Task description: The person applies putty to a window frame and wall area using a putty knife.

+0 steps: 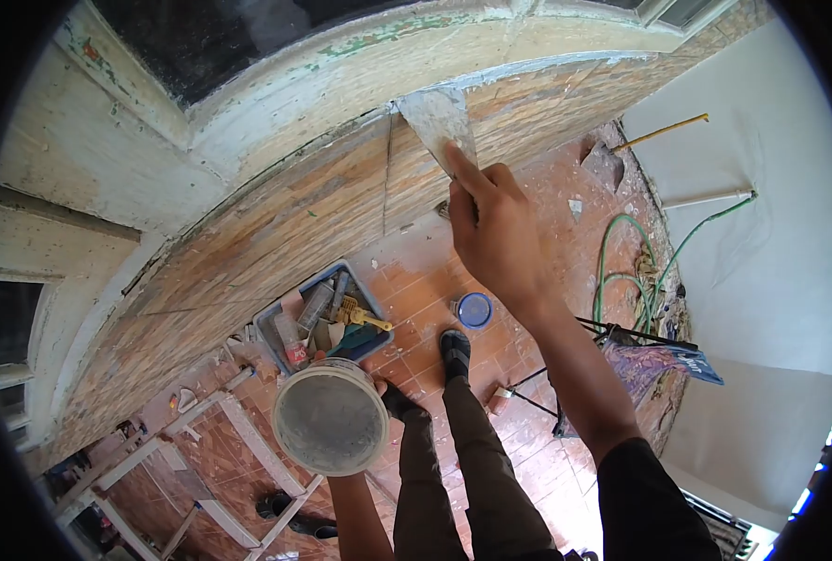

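Observation:
My right hand (500,234) grips a wide putty knife (435,117), index finger stretched along its blade. The blade's edge touches the seam under the white window frame (285,103), where it meets the stone-look wall tiles (332,206). White filler (528,67) lines the seam to the right of the blade. Lower down, my left hand (380,383) holds a round plastic tub (330,418) from beneath, fingertips showing at its rim. Smooth grey paste coats the inside of the tub. Most of my left hand is hidden behind it.
A blue crate (374,304) of tools and bottles stands on the floor by the wall. Near my feet is a blue-lidded can (475,310). A white wooden frame (257,449) lies lower left. Green hose (603,271) and a folding chair (650,365) are at right.

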### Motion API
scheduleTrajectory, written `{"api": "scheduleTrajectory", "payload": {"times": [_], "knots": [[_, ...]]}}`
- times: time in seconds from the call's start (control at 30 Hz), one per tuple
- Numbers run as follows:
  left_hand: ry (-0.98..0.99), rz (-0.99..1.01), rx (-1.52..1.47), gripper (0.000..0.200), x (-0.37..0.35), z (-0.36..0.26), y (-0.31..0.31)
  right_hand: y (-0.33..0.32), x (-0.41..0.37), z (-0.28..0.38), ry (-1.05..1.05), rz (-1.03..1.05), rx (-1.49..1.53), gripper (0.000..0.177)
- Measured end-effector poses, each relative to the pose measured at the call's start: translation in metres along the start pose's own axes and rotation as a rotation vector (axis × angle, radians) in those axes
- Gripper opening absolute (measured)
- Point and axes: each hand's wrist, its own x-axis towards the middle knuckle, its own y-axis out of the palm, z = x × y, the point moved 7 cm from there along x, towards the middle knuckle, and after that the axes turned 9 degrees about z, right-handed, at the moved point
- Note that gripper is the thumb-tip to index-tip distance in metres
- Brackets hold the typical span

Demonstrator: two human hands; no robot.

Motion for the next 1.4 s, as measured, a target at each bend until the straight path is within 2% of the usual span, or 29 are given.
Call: {"api": "scheduleTrajectory", "payload": {"times": [0.07, 0.27, 0.37, 0.47, 0.67, 0.77, 0.9, 1.0, 1.1, 1.17, 1.23, 1.3, 1.4], "knots": [[-0.038, -0.004, -0.053, 0.075, -0.005, 0.002, -0.009, 0.008, 0.004, -0.001, 0.011, 0.003, -0.08, 0.038], [0.009, 0.002, -0.033, 0.073, 0.002, 0.007, 0.009, -0.037, -0.021, -0.001, 0.086, 0.314, -0.2, 0.039], [0.013, 0.084, -0.013, 0.073, 0.01, 0.005, 0.017, -0.057, -0.03, -0.003, 0.06, 0.238, -0.097, 0.041], [-0.04, 0.081, -0.025, 0.078, 0.011, 0.0, 0.009, -0.057, -0.03, -0.007, 0.044, 0.17, 0.129, 0.041], [-0.031, -0.052, 0.028, 0.08, 0.01, -0.004, 0.002, -0.015, 0.006, -0.011, -0.117, -0.004, -0.078, 0.043], [-0.067, 0.005, 0.015, 0.078, 0.01, -0.001, 0.004, -0.002, 0.013, -0.017, -0.023, 0.077, -0.193, 0.047], [-0.031, -0.057, 0.056, 0.076, 0.003, 0.005, -0.007, -0.008, 0.015, 0.007, 0.075, 0.155, -0.295, 0.05], [-0.028, -0.054, -0.04, 0.074, 0.004, 0.015, -0.005, -0.024, 0.009, 0.005, 0.072, 0.197, -0.302, 0.047], [-0.126, 0.112, -0.116, 0.074, 0.008, 0.025, 0.024, -0.04, -0.016, -0.004, 0.136, 0.331, -0.218, 0.038], [-0.108, 0.124, -0.238, 0.074, 0.008, 0.021, 0.017, -0.051, -0.021, -0.003, 0.129, 0.249, -0.209, 0.038], [-0.098, 0.11, -0.221, 0.074, 0.007, 0.017, 0.011, -0.051, -0.018, -0.004, 0.085, 0.166, -0.17, 0.038], [-0.113, 0.071, -0.066, 0.075, 0.009, 0.016, 0.018, -0.044, 0.0, -0.003, 0.018, 0.075, -0.109, 0.039], [-0.085, 0.039, -0.057, 0.074, 0.004, 0.01, 0.009, -0.017, 0.017, -0.024, -0.079, 0.097, -0.129, 0.041]]}}
